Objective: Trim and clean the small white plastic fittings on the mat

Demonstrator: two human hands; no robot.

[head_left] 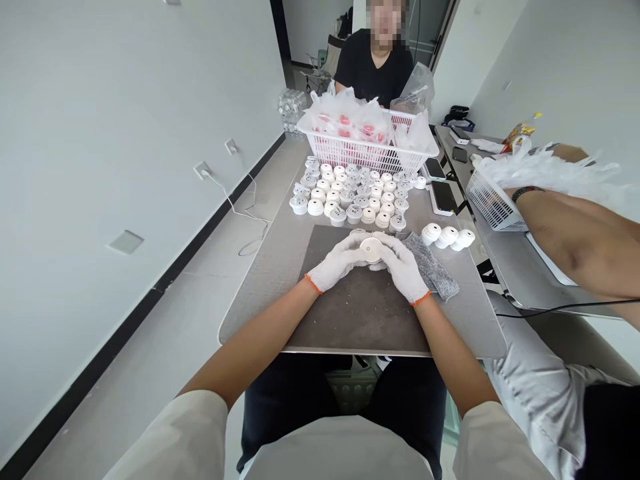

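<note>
Head view: left hand (336, 265) and right hand (403, 267) both grasp one round cap (371, 249) above the mat (350, 313).

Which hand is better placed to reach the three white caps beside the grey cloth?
Right, probably. Both hands hold the round white piece, but the right hand sits next to the grey cloth, with the three white caps just beyond it. The left hand would have to cross over.

The head camera looks forward and down, close above the left hand (336, 265) and right hand (404, 268); the table (265, 280) stretches beyond their grip.
</note>
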